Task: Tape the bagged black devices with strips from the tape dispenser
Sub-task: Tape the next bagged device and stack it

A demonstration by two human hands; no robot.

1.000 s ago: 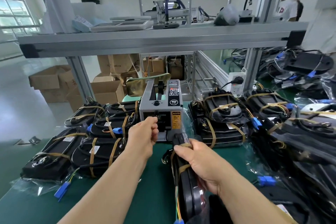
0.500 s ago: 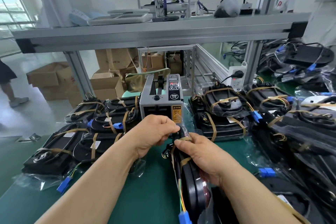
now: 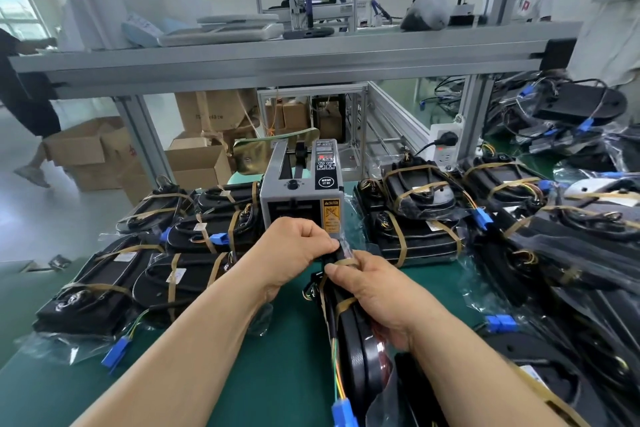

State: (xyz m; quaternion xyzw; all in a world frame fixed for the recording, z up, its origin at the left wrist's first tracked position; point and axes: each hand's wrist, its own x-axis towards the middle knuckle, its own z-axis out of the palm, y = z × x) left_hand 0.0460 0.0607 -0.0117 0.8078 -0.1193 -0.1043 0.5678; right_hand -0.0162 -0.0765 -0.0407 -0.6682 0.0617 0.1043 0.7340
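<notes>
Nearest to us, a blue connector point(image 3: 344, 414) hangs on coloured wires from the bagged device point(image 3: 356, 357) we are working on. The device stands on edge on the green mat point(image 3: 277, 374), just in front of the tape dispenser point(image 3: 301, 191).

Our right hand point(image 3: 377, 291) is wrapped round the device's upper part, with the thumb pressing a brown tape strip point(image 3: 341, 262) down over its top end. Our left hand point(image 3: 294, 246) meets it there. Its fingers are curled tight and pinch what looks like the other end of that strip against the bag.

A lower band point(image 3: 343, 303) already crosses this device under our right palm, so we judge that this strip is its second and is half laid. It has yet to be smoothed down on both sides.

To the left lies a group of taped devices point(image 3: 194, 274), each crossed by brown bands. Beyond the dispenser on the right sits a banded stack point(image 3: 419, 218).

The big pile at far right point(image 3: 571, 253) shows bands on several bags. We cannot tell whether all of them are done, so the number left is unclear.

Farther back are a wall socket point(image 3: 445, 146), cardboard boxes point(image 3: 197, 163) and the metal shelf point(image 3: 277, 62).
</notes>
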